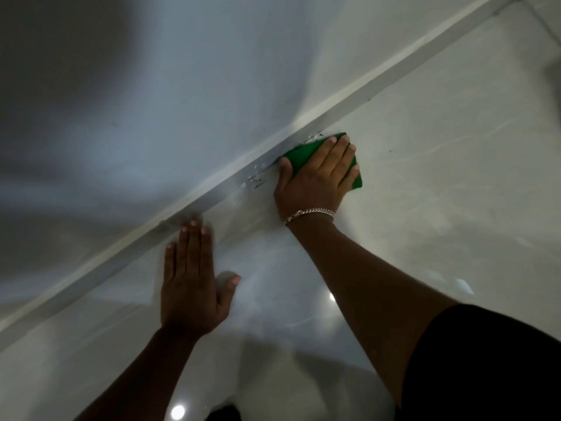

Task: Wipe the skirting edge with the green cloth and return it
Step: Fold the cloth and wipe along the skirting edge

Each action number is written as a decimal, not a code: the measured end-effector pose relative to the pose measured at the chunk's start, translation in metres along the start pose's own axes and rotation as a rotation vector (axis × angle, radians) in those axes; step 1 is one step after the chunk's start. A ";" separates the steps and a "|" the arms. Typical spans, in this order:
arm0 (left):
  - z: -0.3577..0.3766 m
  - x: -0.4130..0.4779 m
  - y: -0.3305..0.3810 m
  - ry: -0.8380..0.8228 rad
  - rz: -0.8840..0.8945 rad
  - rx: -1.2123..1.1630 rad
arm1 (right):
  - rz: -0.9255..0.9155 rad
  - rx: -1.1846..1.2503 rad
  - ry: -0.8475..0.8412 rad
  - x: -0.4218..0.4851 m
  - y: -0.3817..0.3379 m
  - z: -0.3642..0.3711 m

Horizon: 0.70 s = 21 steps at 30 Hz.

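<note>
The grey skirting edge (358, 100) runs diagonally from lower left to upper right where the pale wall meets the glossy floor. A green cloth (300, 154) lies flat on the floor against the skirting, mostly covered by my right hand (315, 180), which presses on it with fingers spread; a silver bracelet circles that wrist. My left hand (191, 287) rests palm down on the floor, fingers apart, fingertips almost touching the skirting further left. It holds nothing. Small wet flecks or scuffs (255, 177) mark the skirting between the hands.
The pale wall (151, 101) fills the upper left. The shiny white tiled floor (440, 177) stretches right and down, with ceiling-light reflections near the bottom. A tile joint crosses the top right corner. My dark sleeve shows at the lower right.
</note>
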<state>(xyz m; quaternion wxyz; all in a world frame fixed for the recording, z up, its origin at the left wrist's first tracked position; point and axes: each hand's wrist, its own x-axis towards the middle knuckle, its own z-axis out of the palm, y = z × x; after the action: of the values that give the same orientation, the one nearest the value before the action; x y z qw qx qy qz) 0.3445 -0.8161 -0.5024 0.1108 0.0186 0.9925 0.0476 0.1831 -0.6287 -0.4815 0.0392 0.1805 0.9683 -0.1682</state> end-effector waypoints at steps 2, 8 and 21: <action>-0.001 0.000 0.002 0.009 0.011 -0.010 | -0.118 0.029 -0.021 -0.022 -0.014 0.008; -0.003 -0.003 -0.009 0.017 0.108 -0.001 | -0.516 -0.034 -0.089 -0.023 0.021 0.000; -0.001 -0.004 -0.021 0.040 0.167 0.008 | -0.387 -0.014 -0.159 -0.089 -0.034 0.021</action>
<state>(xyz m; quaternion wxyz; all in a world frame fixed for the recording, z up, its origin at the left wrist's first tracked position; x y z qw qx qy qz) 0.3473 -0.8371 -0.5028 0.0867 0.1006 0.9897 0.0533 0.2539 -0.6959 -0.4783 0.0839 -0.0229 0.9799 -0.1798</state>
